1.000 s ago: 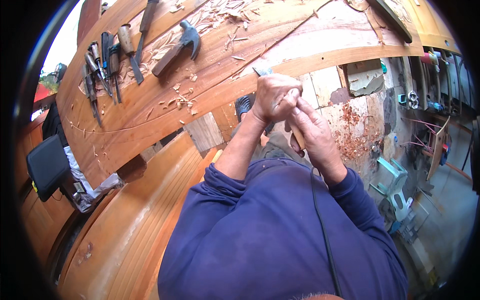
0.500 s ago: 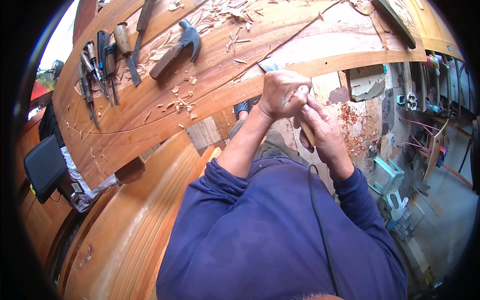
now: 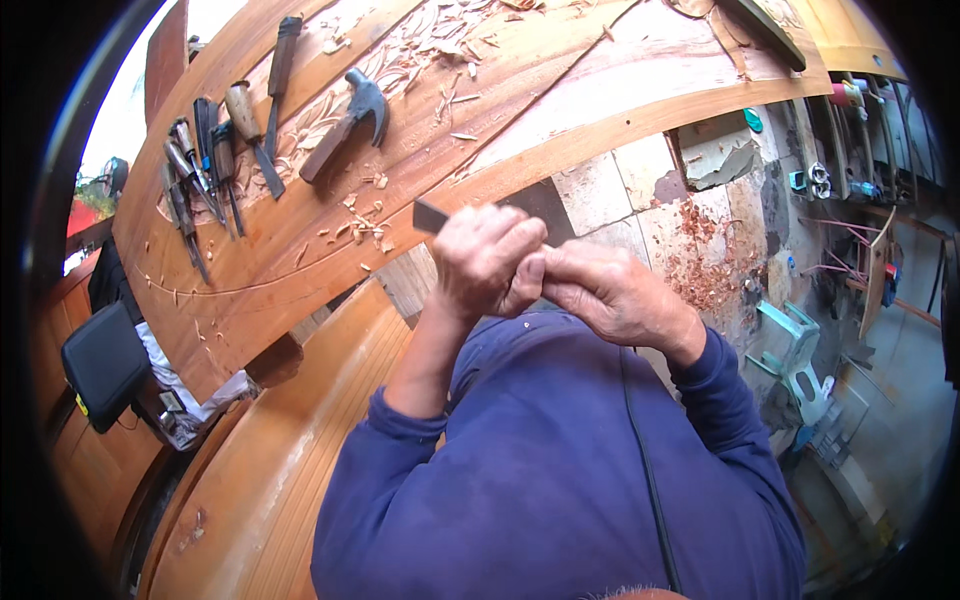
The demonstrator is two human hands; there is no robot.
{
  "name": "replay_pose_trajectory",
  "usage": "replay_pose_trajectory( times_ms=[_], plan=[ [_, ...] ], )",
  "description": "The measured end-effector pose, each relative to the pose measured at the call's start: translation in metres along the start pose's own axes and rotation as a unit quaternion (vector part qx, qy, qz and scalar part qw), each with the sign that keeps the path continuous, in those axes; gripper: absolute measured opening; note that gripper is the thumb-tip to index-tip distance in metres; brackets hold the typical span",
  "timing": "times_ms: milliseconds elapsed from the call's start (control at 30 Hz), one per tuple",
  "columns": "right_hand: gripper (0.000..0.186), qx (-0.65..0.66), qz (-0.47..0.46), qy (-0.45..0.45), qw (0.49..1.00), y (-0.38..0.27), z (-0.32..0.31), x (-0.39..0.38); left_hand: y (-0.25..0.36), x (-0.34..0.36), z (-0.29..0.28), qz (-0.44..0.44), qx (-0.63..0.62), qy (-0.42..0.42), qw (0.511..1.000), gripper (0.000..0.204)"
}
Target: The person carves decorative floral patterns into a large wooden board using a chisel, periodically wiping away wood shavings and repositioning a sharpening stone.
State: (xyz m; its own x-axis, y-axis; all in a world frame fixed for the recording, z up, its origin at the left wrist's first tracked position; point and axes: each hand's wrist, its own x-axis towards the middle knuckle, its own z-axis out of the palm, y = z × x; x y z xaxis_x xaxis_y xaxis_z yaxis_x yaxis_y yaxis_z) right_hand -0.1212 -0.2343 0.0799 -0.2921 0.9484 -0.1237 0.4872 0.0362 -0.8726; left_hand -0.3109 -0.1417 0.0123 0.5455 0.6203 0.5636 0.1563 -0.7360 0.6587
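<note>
In front of my chest I hold a chisel, its flat dark blade [image 3: 431, 216] pointing left over the near edge of the carved wooden panel [image 3: 545, 140]. My left hand [image 3: 487, 260] is closed around it just behind the blade. My right hand [image 3: 625, 298] is closed on the handle end, fingers against the left hand. Most of the handle is hidden by my hands. I cannot tell whether the blade touches the wood. On the panel, left of my hands, lies a claw hammer [image 3: 335, 138] with a dark wooden handle.
Several chisels and gouges [image 3: 205, 150] lie at the panel's left end. Curled wood shavings [image 3: 440, 40] cover its far part. A dark bar [image 3: 765, 32] rests at the far right. Below right stands a pale green plastic stool [image 3: 797, 340]; a black pad [image 3: 103, 367] is at left.
Both hands have moved left and closer to my body with the chisel. Its blade, earlier at the panel edge farther right, now points left. My head view has shifted slightly.
</note>
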Motion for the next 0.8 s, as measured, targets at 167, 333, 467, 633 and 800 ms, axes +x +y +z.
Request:
replay_pose_trajectory(
  times_ms=[167,333,467,633,800],
  plan=[
    [0.041,0.178,0.113,-0.028,0.977,-0.003,0.0,-0.01,0.012,-0.029,-0.008,-0.087,0.03,-0.052,0.994,0.027],
    [0.092,0.472,0.127,0.133,0.862,0.012,-0.02,-0.026,0.003,-0.008,0.016,-0.176,-0.012,-0.008,0.984,0.031],
    [0.066,0.417,0.034,0.313,0.852,0.033,-0.003,-0.005,0.004,0.032,0.049,-0.158,-0.071,0.056,0.983,0.033],
    [0.054,0.472,-0.043,0.285,0.833,0.058,-0.047,0.045,-0.006,0.049,0.068,-0.211,-0.114,0.093,0.966,0.026],
    [0.051,0.551,-0.039,0.179,0.814,0.084,-0.094,0.14,-0.081,0.056,0.022,-0.229,-0.175,0.295,0.911,0.017]
  ],
)
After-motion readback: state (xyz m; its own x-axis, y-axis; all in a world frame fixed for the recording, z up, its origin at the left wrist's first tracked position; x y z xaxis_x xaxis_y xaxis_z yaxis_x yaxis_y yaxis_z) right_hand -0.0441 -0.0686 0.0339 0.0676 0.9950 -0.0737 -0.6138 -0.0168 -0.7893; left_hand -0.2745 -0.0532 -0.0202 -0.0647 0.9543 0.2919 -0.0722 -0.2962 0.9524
